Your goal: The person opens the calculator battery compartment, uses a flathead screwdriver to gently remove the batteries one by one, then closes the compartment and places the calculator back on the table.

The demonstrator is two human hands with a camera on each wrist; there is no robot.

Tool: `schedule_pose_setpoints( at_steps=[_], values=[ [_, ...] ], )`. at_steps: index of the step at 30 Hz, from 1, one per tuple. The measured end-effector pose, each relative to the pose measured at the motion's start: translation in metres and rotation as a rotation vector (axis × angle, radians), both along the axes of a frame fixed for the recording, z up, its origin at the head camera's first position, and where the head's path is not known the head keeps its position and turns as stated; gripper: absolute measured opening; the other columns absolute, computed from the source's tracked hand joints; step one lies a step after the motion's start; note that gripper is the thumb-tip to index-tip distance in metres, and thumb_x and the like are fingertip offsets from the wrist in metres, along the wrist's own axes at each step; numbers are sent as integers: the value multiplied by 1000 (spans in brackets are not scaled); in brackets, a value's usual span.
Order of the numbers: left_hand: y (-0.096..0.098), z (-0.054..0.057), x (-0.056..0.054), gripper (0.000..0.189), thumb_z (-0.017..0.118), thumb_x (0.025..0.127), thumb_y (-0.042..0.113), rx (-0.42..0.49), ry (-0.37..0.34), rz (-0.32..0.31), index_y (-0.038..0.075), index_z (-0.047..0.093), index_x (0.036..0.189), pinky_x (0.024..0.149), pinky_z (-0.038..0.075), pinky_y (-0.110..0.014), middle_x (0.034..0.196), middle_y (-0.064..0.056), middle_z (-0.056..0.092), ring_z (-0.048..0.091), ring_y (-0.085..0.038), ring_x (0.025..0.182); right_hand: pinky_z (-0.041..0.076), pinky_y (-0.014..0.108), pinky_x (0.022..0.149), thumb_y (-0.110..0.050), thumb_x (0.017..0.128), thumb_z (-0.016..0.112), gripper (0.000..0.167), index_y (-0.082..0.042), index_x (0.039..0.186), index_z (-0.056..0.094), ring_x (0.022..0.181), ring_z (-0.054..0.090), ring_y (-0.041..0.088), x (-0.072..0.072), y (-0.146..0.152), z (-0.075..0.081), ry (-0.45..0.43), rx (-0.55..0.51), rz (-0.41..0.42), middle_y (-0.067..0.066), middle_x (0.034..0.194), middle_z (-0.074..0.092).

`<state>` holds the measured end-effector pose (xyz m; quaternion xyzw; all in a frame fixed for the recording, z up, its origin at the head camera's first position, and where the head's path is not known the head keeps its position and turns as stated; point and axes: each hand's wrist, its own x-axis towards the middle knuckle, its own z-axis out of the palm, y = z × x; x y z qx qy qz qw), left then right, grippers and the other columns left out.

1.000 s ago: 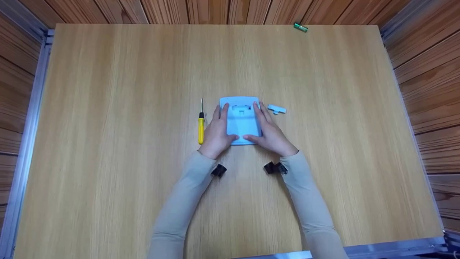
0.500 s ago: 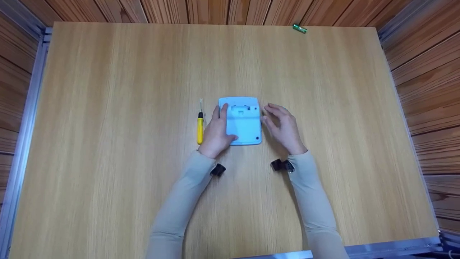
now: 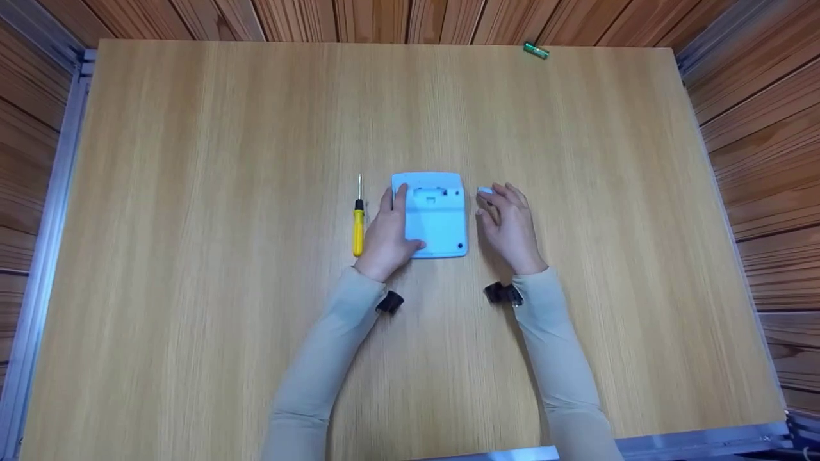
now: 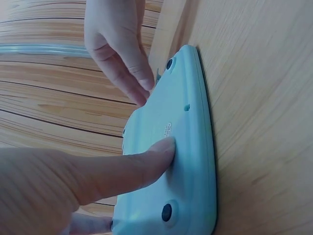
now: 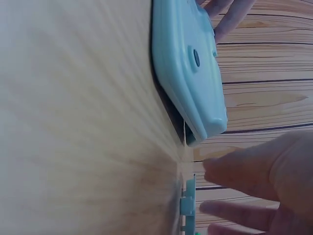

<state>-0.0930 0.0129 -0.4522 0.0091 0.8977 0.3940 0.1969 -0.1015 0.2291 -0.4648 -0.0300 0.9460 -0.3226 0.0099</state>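
Note:
A light-blue calculator lies back side up on the table, its battery compartment uncovered. My left hand rests along its left side, with the thumb and index finger pressing on the back. In the left wrist view that thumb lies straight across the blue shell near a black rubber foot. To the right, my right hand reaches over the small blue battery cover, which it mostly hides in the head view. The right wrist view shows the cover beside the spread thumb and fingers.
A yellow-handled screwdriver lies just left of my left hand, its shaft pointing away. One green battery is at the far edge of the wooden table. Wood-panelled walls and metal rails border the table.
My right hand has left the calculator's right side and moved right to the battery cover, now covering most of it. The left hand has stayed on the calculator.

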Motion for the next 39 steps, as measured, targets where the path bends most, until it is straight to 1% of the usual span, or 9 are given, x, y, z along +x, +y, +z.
schedule_pose_setpoints(
  at_steps=[6,11,14,17,22,25,29,33,39],
  values=[
    [0,1,0,100,79,78,12,-1,-6,3,14,14,155,106,41,-41,159,-19,10,39,-34,136,27,50,113,-7,94,58,33,2,125,60,135,36,41,-1,1,-2,-28,16,-18,27,140,45],
    [0,0,0,100,79,79,12,0,-10,4,15,14,155,107,40,-41,159,-19,10,37,-34,136,33,49,110,-4,93,58,32,3,124,61,131,42,40,-2,2,-2,-36,19,-21,27,137,48],
    [0,-1,-1,99,78,79,12,2,-9,3,15,14,155,106,40,-41,159,-19,10,38,-34,136,37,46,108,-2,91,59,31,3,122,62,126,48,39,-2,1,-1,-25,25,-23,25,133,53],
    [0,-1,-1,99,78,79,12,2,-7,-1,15,14,155,106,40,-41,159,-19,10,39,-34,135,42,44,103,1,90,60,27,3,117,65,120,54,37,-3,1,0,-10,23,-26,23,127,58],
    [0,0,-2,99,79,78,12,-7,-4,-4,13,15,154,102,45,-40,158,-20,13,45,-33,130,51,42,90,6,88,59,18,7,104,66,105,63,35,-3,1,1,18,8,-26,23,111,65],
    [0,-1,-1,99,79,78,12,-7,-3,-2,13,16,154,101,45,-39,158,-20,13,45,-33,130,53,43,85,8,87,58,14,8,99,66,98,65,35,-4,1,0,17,12,-30,23,104,66],
    [0,-1,0,99,79,78,12,-2,0,4,14,15,154,104,43,-39,159,-20,12,42,-33,133,54,42,84,8,87,58,11,7,94,67,96,66,34,-4,0,0,15,17,-32,22,100,67],
    [0,0,0,99,79,78,12,1,4,7,13,15,154,105,42,-40,159,-20,13,41,-33,134,54,40,85,7,88,59,10,6,94,67,97,66,32,-3,0,0,26,12,-36,21,100,67],
    [0,0,0,99,79,78,12,3,1,10,13,16,154,106,41,-40,159,-19,13,40,-34,134,54,41,81,6,89,58,11,6,98,65,93,65,32,-3,1,-1,40,22,-29,21,100,66]
  ],
)
